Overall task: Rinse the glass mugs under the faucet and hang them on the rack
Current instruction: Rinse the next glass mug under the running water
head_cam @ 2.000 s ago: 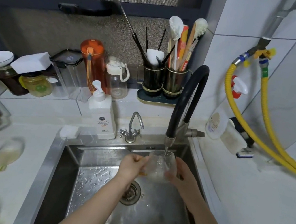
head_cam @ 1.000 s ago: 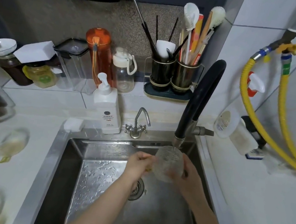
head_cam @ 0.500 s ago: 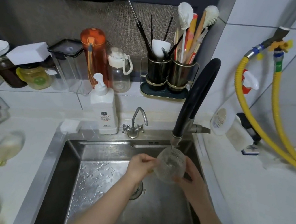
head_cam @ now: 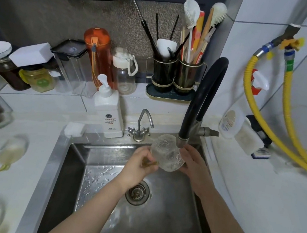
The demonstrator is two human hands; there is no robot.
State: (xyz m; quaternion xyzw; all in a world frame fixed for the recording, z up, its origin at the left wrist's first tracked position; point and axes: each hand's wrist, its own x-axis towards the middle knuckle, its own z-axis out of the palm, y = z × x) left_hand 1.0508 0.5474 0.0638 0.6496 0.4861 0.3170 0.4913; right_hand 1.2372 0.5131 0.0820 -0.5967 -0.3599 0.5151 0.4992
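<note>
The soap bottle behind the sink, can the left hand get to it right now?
Probably not right away: the left hand is busy holding the glass mug by its handle. Nothing stands between it and the soap bottle, though.

left hand [head_cam: 137, 166] fingers curled, pinching mug [head_cam: 167, 153] handle. right hand [head_cam: 194, 163] opposite the grip, palm and fingers pressed on mug's far side. both forearms bare, converging.
</note>
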